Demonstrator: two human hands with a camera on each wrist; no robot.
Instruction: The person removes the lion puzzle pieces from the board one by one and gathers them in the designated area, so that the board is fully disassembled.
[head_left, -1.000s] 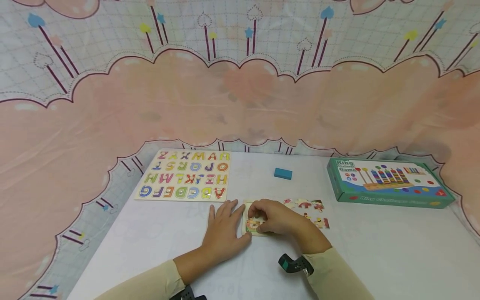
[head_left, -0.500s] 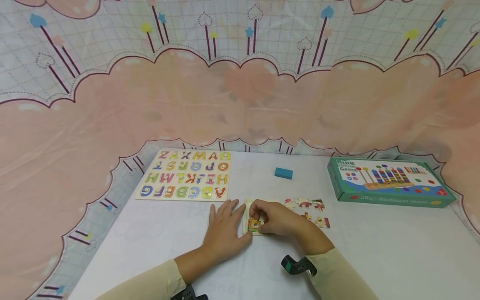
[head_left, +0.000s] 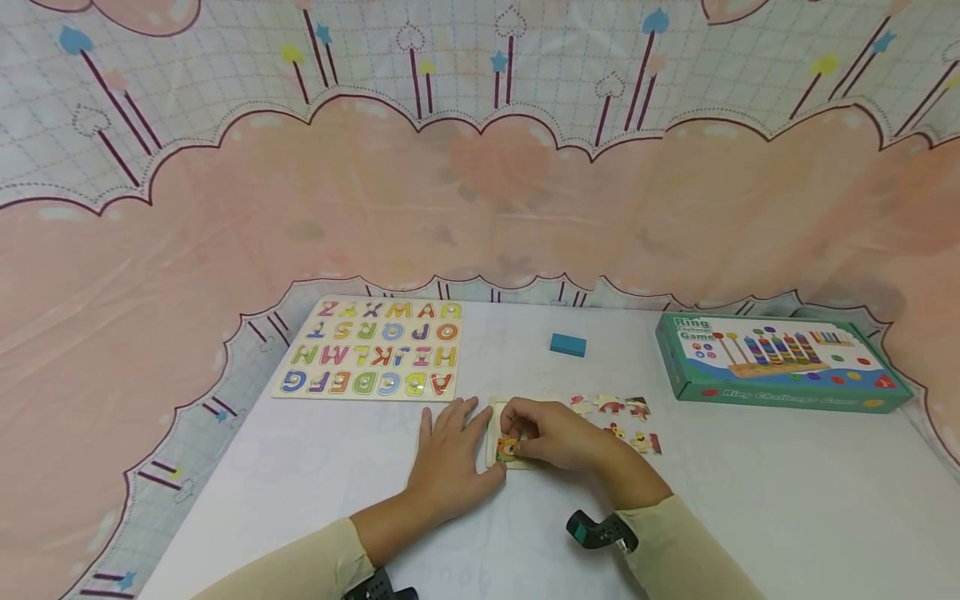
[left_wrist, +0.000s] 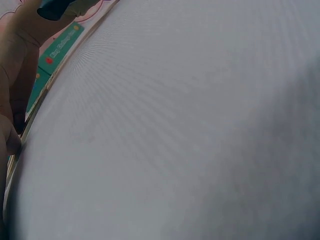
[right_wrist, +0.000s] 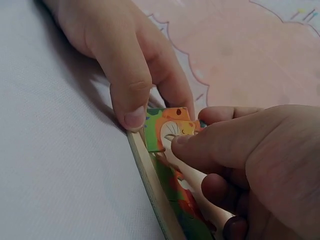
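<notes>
My right hand pinches a jigsaw piece between thumb and fingers, over a small wooden puzzle tray. The piece is orange and green and shows part of an animal's face. In the right wrist view it sits at the tray's corner, slightly raised at one edge. Other red and green pieces lie within the frame beneath my right hand. My left hand rests with fingers spread beside the tray, its thumb touching the near corner. Much of the tray is hidden under my right hand.
Several loose jigsaw pieces lie right of the tray. An alphabet board stands back left. A blue block sits behind, and a green Ring Challenge Game box lies at right. A patterned cloth hangs behind the white table.
My right hand stays over the tray's left part with small finger movements, and the held piece shifts slightly. My left hand keeps its place.
</notes>
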